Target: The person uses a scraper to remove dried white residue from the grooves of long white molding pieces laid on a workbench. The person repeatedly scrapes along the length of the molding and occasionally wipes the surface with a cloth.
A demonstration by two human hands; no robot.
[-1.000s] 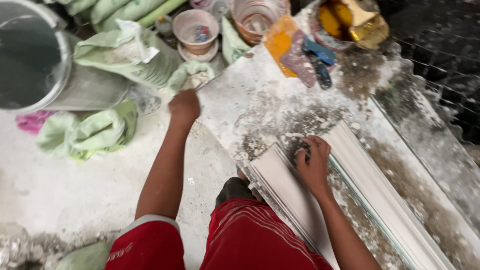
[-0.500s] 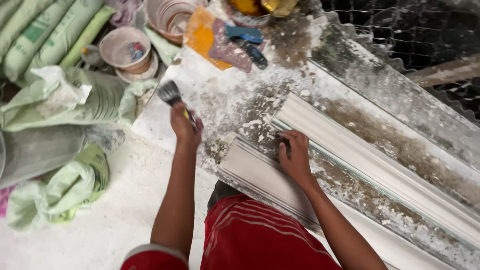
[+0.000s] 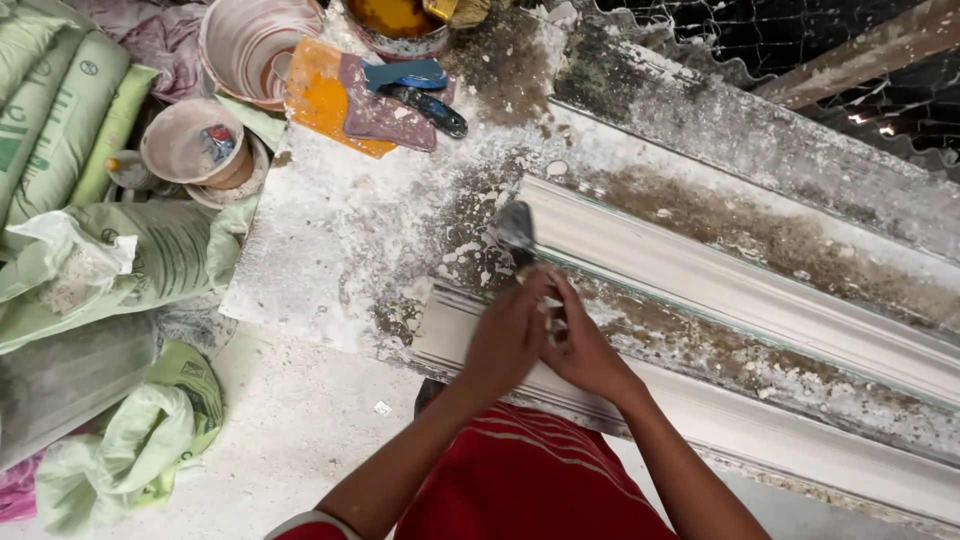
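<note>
Matt white plaster moulding (image 3: 720, 270), rough dusty bench (image 3: 330, 250), metal scraper blade (image 3: 515, 225)

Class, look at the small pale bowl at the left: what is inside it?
Inside the small pale bowl lies a little blue and red object, too small to identify, on a plaster-coated bottom. The bowl sits in another one, so what lies beneath it stays hidden.

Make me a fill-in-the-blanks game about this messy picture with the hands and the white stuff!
1. The left hand and right hand meet over a long moulding that is ____ in colour.
2. The brush sticks up from the hands, and its bristles are ____ in colour.
3. The sacks piled beside the bench are pale ____.
4. The person's shirt is ____.

Missing words: white; grey; green; red
</note>
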